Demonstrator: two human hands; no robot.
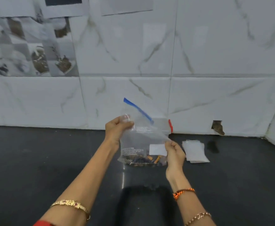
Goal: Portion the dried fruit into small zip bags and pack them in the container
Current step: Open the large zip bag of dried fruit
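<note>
Hands: 2 in view, both working 1 large clear zip bag (140, 141) above the black countertop (52, 160).

Left hand (117, 128) is pinching the bag's upper left corner between thumb and curled fingers, lifting that side. Right hand (174, 152) is gripping the bag's right edge lower down, beside a white label (157, 149) on the bag's face. Bag is hanging tilted between the 2 hands, its blue zip strip (137, 110) angling up and to the left, standing free above the left hand. Whether the strip is sealed along its length cannot be told.

Dried fruit (143, 160) is sitting in the bottom of this bag: dark pieces mixed with some orange ones, too small and blurred to count. Bag bottom is hanging near the countertop; contact with it cannot be told.

Small zip bags (194, 150): 1 loose stack of clear flat ones lying on the countertop just right of the right hand, number of bags not countable.

Behind the large bag, something clear with a red piece (170, 126) is showing against the white marble-pattern wall tiles (215, 54); it is too hidden to identify.

Wrists: 1 gold bracelet (69, 205) on the left; 1 orange-and-dark thread band (183, 192) and 1 chain bracelet (198, 217) on the right.
</note>
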